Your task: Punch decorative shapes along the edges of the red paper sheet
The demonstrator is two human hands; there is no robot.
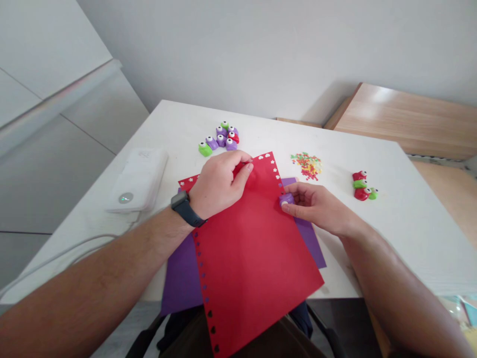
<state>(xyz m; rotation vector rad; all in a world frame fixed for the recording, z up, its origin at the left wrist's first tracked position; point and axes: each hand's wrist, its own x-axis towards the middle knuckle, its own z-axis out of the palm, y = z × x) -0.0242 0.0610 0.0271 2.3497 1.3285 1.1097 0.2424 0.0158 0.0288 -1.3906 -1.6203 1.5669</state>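
A red sheet of paper lies tilted before me, its near end hanging past the table edge. Small cut-out shapes run along its left, top and upper right edges. My left hand, wearing a dark watch, pinches the sheet near its top edge, with thumb and forefinger close together. At the sheet's right edge, my right hand grips a purple craft punch between thumb and fingers. Under the red sheet is a purple sheet, showing at both sides.
Several purple, green and red punches stand at the back. More red and green punches sit at the right. Between them lies a heap of tiny coloured paper cut-outs. A white box-shaped device with cables is at the left.
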